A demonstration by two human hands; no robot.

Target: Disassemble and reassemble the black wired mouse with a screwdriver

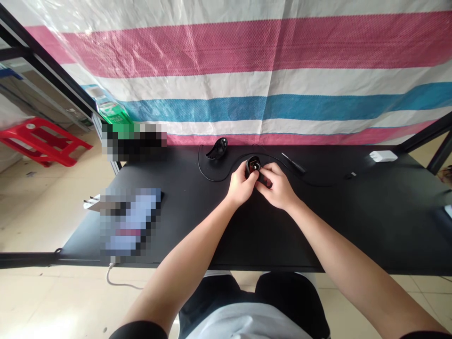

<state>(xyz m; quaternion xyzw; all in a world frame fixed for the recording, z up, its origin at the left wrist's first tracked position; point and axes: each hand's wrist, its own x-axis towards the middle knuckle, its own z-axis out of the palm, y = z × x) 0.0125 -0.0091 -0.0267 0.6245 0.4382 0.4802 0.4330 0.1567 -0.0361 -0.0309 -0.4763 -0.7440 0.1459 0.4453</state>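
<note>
Over the middle of the black table, both hands hold the opened base of a wired mouse [253, 162], with its inner parts facing up. My left hand [240, 186] is closed around its left side, thumb at the near edge. On the other side my right hand [278, 186] has its fingers closed at the mouse's right edge, partly hiding it. Behind and to the left lies the mouse's curved black top shell [217, 149]. A small screwdriver [294, 164] lies to the right of my right hand. The mouse cable [212, 180] loops around on the table.
The black table [197, 235] has a striped plastic sheet [226, 108] behind it. A white charger [383, 156] sits at the far right. At the left are a blurred phone [134, 226] and a plug adapter [92, 202]. A red stool [45, 139] stands on the floor at left.
</note>
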